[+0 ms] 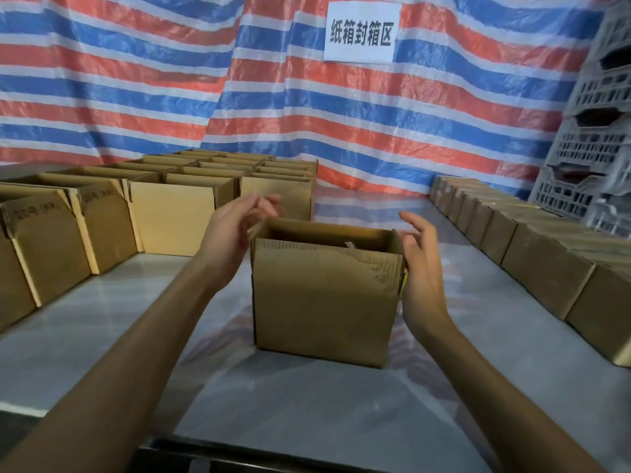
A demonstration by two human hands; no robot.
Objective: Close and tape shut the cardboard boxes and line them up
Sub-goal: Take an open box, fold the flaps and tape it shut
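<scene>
An open cardboard box [324, 302] stands upright in the middle of the table, its top flaps up and its near flap torn along the edge. My left hand [235, 227] hovers at the box's upper left corner, fingers relaxed and holding nothing. My right hand [421, 264] lies flat against the box's right side, fingers straight. Several open boxes [177, 213] sit in rows at the left and back. A line of closed boxes [532, 254] runs along the right edge. No tape is in view.
The grey table [273, 387] reaches to a front edge near me. A striped red, white and blue tarp [170, 80] hangs behind with a white paper sign [362, 32]. Stacked grey plastic crates [594, 131] stand at the far right.
</scene>
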